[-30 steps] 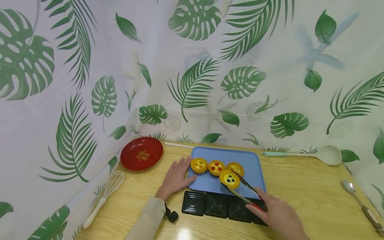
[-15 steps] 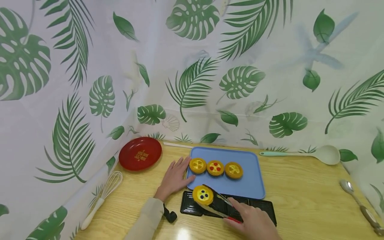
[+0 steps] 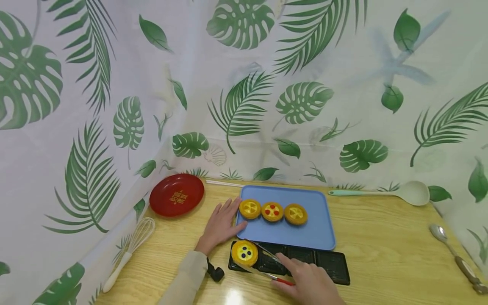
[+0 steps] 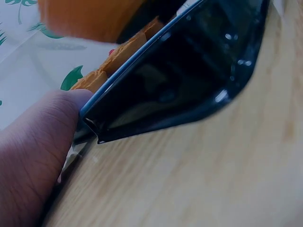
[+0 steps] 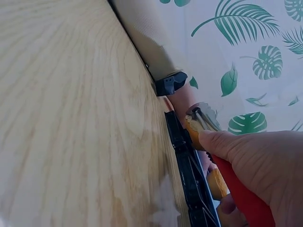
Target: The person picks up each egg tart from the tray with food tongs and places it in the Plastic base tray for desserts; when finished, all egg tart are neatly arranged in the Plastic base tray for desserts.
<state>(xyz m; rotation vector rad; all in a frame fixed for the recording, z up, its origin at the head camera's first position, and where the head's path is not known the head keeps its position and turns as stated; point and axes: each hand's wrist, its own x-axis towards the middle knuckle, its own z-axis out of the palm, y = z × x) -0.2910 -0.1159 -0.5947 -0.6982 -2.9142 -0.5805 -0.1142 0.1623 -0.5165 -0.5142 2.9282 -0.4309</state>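
Dark-dotted tart (image 3: 245, 253) farther left now, in tongs (image 3: 283, 281) beyond right hand (image 3: 309, 281).

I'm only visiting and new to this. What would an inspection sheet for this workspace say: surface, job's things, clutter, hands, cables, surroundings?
Surface: wooden table, with a bright glare spot near the front edge of view.
Job's things: dark-dotted tart in the tongs, over the leftmost compartment of the black tray; three other tarts on the blue tray.
Clutter: red plate and whisk at left; ladle and metal spoon at right.
Hands: left hand touches the blue tray's left edge; right hand grips the tongs.
Cables: nothing seen.
Surroundings: leaf-print sheeting behind and at left.
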